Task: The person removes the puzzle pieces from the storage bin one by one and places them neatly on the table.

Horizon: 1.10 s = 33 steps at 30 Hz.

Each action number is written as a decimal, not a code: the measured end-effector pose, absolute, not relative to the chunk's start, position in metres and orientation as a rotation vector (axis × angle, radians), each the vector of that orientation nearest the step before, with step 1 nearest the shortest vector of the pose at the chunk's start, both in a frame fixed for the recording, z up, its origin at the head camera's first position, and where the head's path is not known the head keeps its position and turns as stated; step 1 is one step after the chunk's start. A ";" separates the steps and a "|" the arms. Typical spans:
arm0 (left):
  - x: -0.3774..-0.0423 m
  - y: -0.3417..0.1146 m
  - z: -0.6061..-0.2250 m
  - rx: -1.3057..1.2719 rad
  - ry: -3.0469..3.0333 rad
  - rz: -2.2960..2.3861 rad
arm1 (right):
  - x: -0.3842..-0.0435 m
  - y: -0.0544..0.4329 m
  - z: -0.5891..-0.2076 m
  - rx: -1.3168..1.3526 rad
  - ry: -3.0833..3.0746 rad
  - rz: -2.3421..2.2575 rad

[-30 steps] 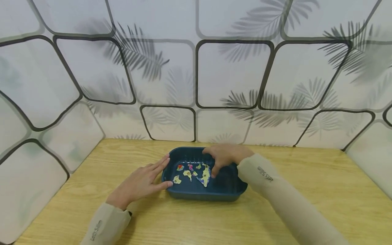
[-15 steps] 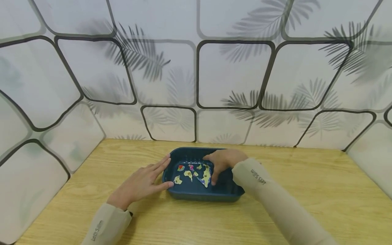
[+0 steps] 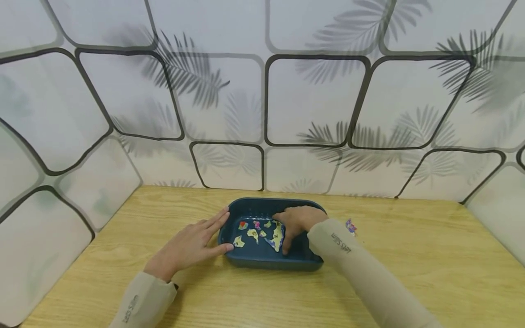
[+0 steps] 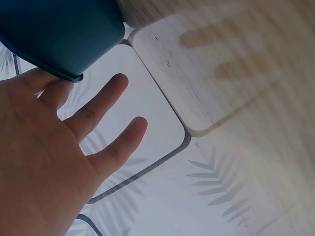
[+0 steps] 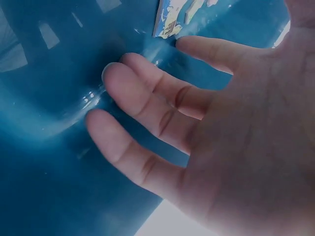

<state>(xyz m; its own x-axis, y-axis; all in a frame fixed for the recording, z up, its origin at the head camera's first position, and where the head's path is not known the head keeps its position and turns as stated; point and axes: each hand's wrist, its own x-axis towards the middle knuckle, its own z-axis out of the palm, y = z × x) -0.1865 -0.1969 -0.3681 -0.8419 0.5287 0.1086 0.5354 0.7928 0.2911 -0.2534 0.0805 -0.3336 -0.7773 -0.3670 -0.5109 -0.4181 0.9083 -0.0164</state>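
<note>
A dark blue basin (image 3: 275, 263) holds several flat, irregular map-like pieces. The largest piece (image 3: 277, 237), yellow with blue edges, lies near its middle. Over the basin's inside reaches my right hand (image 3: 298, 219), thumb and fingers spread beside the right edge of that piece. In the right wrist view the fingers (image 5: 135, 157) are loosely extended near the basin floor, the index fingertip close to the pieces; the thumb is out of sight. My left hand (image 3: 193, 243) touches the left rim with its fingertips and thumb. In the left wrist view, two fingers (image 4: 115, 150) stretch out apart from the rim.
Left of the large piece lie a cream piece (image 3: 239, 242), a red-marked piece (image 3: 243, 225) and a pink piece (image 3: 257, 224). A purple-pink scrap (image 3: 351, 227) sits on the wooden table (image 3: 418, 255) right of the basin. A patterned wall (image 3: 303, 168) stands behind.
My right hand has shifted toward me inside the basin, its thumb lower along the large piece. The forearm's shift uncovers the purple-pink scrap. My left hand stays on the rim.
</note>
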 end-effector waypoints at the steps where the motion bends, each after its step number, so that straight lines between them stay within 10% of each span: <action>1: -0.187 -0.197 -0.368 -0.882 -2.949 -0.488 | -0.253 0.081 -0.334 -0.569 2.551 0.140; 33: -0.185 -0.196 -0.366 -0.857 -2.977 -0.506 | -0.245 0.079 -0.350 -0.584 2.639 0.058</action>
